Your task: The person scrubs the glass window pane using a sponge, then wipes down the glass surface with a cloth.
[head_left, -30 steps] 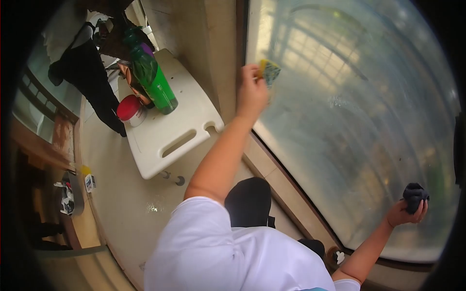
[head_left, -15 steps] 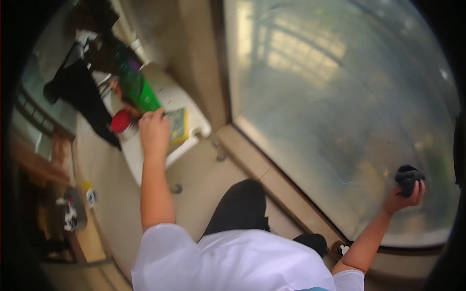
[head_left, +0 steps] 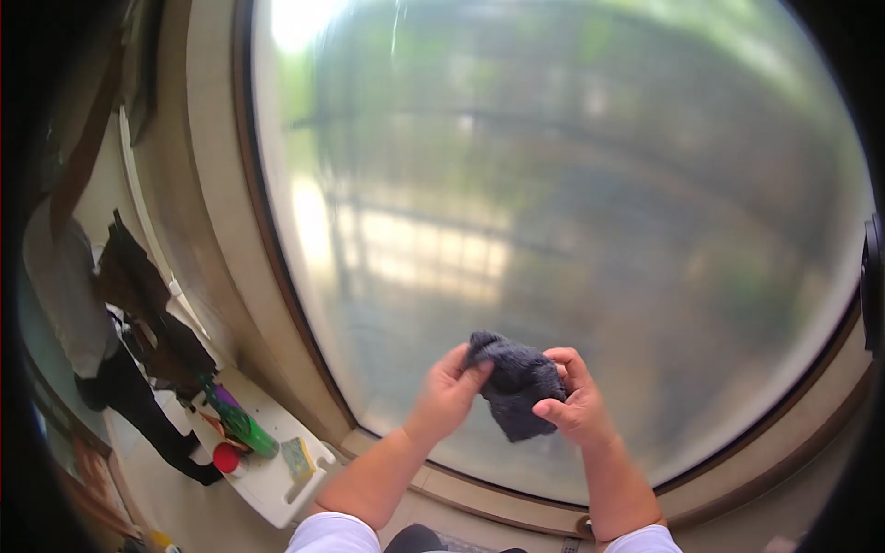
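Observation:
A crumpled dark grey cloth point(head_left: 518, 392) hangs between my two hands, in front of the big window pane point(head_left: 599, 240). My left hand point(head_left: 447, 392) pinches its upper left corner between thumb and fingers. On the other side, my right hand point(head_left: 581, 401) is closed on the cloth's right edge, thumb in front. The glass behind looks hazy, with blurred greenery and bars showing through it.
At lower left, a white stool-like stand point(head_left: 272, 502) carries a green bottle point(head_left: 247, 431), a red-lidded container point(head_left: 227, 458) and a yellow-green sponge-like block point(head_left: 298, 456). A person point(head_left: 69, 286) stands beyond it. The dark window frame point(head_left: 286, 286) borders the pane.
My left hand has left the green bottle on the stand and taken hold of the cloth. My right hand has brought the cloth from the far right to the middle. The view has swung toward the window.

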A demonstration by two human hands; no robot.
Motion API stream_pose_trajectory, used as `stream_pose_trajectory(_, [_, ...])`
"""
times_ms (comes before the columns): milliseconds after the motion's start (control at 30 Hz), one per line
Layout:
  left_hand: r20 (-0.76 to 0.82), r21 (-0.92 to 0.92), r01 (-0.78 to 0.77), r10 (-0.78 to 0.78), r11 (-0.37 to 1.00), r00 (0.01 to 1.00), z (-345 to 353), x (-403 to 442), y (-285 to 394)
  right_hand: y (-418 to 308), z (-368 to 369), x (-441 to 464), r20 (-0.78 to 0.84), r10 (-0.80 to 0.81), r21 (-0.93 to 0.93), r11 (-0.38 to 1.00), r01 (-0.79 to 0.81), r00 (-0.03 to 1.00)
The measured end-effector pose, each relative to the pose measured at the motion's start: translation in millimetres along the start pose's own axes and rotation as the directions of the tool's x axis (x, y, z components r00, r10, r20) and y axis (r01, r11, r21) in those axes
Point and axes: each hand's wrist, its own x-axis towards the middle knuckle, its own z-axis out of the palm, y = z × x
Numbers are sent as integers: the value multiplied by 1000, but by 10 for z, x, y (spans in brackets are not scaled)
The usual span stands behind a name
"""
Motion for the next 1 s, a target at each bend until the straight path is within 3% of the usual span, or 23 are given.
stream_pose_trajectory(33, [-6,-108,21,-21,994,1000,162,166,308,-384,11,67,16,81,-80,994,-79,997])
stream_pose_trajectory(67, [-13,-220,40,-44,975,999,295,328,637,-694,-31,167,22,75,-281,958,-66,997])
stream_pose_trajectory(133, [67,-380,154,-139,912,988,677,616,1367,-1304,-168,321,41,70,-634,773,-28,997])
stream_pose_trajectory(167, [107,-414,171,-139,894,985,829,779,1635,-1623,-170,433,49,-70,-690,719,84,996])
stream_pose_trajectory(300, [319,-373,333,-217,866,923,1288,1167,2456,-2468,24,648,-113,-325,-368,891,264,939])
stream_pose_trajectory(400, [227,-32,296,-281,955,932,1789,1287,2808,-2691,392,631,-73,-296,-21,955,295,952])
stream_pose_trajectory(433, [267,78,254,-266,964,926,1904,1344,2873,-2677,447,618,-99,-324,-42,946,321,941])
stream_pose_trajectory(500, [293,221,142,-205,965,934,2062,1557,2960,-2774,440,621,-95,-666,-569,646,509,740])
stream_pose_trajectory(533, [312,286,83,-175,955,934,2073,1692,2984,-2780,449,642,-16,-795,-774,394,496,607])
stream_pose_trajectory(567, [309,238,113,-185,965,933,2112,1818,3005,-2855,462,609,34,-833,-906,208,369,552])
stream_pose_trajectory(633, [396,523,-236,11,819,918,2206,1978,3137,-2934,533,722,112,-797,-880,198,431,594])
stream_pose_trajectory(667, [456,626,-393,93,674,885,2256,2039,3178,-2969,582,789,146,-776,-865,200,459,614])
stream_pose_trajectory(700, [551,631,-629,309,454,776,2316,2117,3188,-3029,670,914,136,-756,-887,195,419,640])
stream_pose_trajectory(800, [671,578,-734,305,356,676,2542,2245,3443,-3116,627,1420,144,-867,-958,-1,288,477])
stream_pose_trajectory(833, [667,577,-725,297,376,684,2597,2303,3509,-3167,571,1579,175,-894,-969,-81,235,413])
stream_pose_trajectory(900, [690,458,-828,458,322,560,2587,2508,3546,-3276,420,1805,243,-926,-970,-222,103,290])
stream_pose_trajectory(933, [690,396,-871,532,289,491,2579,2584,3562,-3335,361,1867,267,-919,-964,-258,70,290])
stream_pose_trajectory(967, [623,545,-702,339,459,705,2574,2467,3753,-3399,301,1910,290,-911,-955,-293,34,293])
stream_pose_trajectory(1000, [610,504,-663,315,554,727,2532,2491,3820,-3457,255,1947,314,-901,-944,-329,-1,298])
